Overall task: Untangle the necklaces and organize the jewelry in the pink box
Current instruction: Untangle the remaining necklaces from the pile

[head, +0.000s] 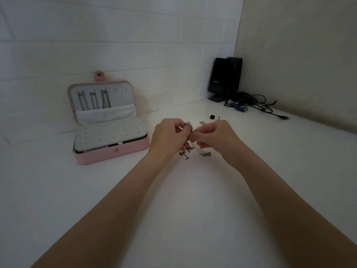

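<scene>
A tangle of thin necklaces (pixel 190 150) hangs between my hands over the white table, with clasps and pendants dangling below. My left hand (pixel 170 139) pinches the upper part of the tangle near a small ring. My right hand (pixel 214 137) pinches the chains just beside it. The pink box (pixel 114 153) stands open at the left. Three chains (pixel 93 100) hang in its raised lid above a white pocket. A white perforated panel (pixel 110 134) covers its base.
Small loose jewelry pieces (pixel 202 122) and a small black item (pixel 212 117) lie on the table beyond my hands. A black speaker (pixel 224 78) and a heap of dark cables (pixel 253 103) sit in the far right corner. White brick wall behind.
</scene>
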Demonstrator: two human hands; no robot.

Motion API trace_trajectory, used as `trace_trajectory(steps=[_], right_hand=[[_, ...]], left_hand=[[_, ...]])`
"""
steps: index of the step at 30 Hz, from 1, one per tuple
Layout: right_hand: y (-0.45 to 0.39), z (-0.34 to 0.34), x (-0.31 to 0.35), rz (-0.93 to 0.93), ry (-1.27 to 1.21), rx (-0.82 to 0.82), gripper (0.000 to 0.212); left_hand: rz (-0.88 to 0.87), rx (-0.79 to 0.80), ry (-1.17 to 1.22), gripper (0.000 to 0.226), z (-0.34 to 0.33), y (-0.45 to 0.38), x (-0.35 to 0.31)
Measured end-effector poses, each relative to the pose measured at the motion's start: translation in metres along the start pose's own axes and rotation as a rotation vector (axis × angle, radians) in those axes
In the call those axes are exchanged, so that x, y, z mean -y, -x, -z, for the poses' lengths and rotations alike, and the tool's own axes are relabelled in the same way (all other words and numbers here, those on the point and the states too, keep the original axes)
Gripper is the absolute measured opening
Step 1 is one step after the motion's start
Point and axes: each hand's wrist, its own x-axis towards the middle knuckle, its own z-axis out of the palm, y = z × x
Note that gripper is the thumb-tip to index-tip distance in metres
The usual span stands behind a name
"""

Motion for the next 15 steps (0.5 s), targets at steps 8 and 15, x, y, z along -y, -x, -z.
trace_trajectory(steps=[8,15], right_hand=[[-0.001,-0.002,-0.001,0.0,-0.056,-0.022,0.008],[-0.002,0.006,0.003,-0.24,-0.828,0.147,0.022]], left_hand=[[0.19,0.06,0.166,0.016,0.005,0.0,-0.005],[0.372,0.138,0.508,0.01,0.014,-0.001,-0.005]])
